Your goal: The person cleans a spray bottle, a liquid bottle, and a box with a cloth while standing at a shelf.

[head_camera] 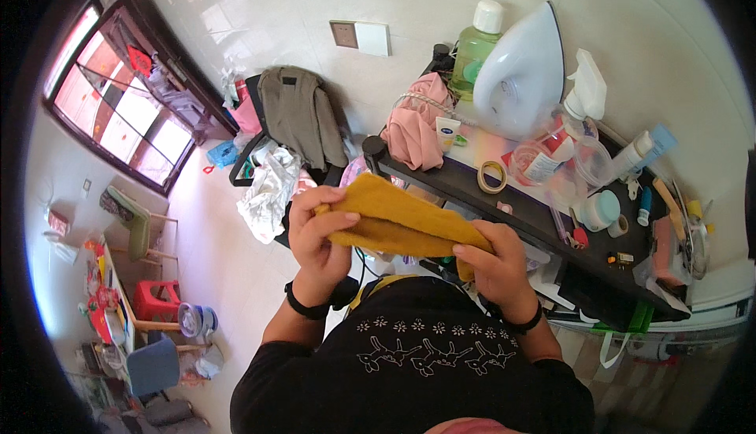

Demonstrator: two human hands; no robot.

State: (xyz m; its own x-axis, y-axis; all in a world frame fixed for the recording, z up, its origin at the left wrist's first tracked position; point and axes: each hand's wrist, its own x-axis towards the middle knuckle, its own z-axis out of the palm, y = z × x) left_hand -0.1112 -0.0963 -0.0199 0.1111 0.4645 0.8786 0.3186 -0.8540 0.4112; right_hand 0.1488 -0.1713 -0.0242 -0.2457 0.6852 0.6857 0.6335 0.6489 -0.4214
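Note:
A mustard-yellow folded cloth [401, 215] is stretched between my two hands, in front of my black shirt. My left hand [322, 233] pinches its left end between thumb and fingers. At the other end, my right hand [499, 262] grips the cloth, and a short flap hangs down beside the fingers. A darker fold or opening runs lengthwise along the middle of the fabric. Whether it is a garment cannot be made out.
Beyond my right hand stands a black shelf unit [437, 179] bearing a white garment steamer or iron [520, 73], a green bottle [472, 50], a tape roll [491, 177] and a pink cloth [416, 127]. A chair with a grey-brown garment [301, 109] stands ahead; a red stool [156, 300] is at left.

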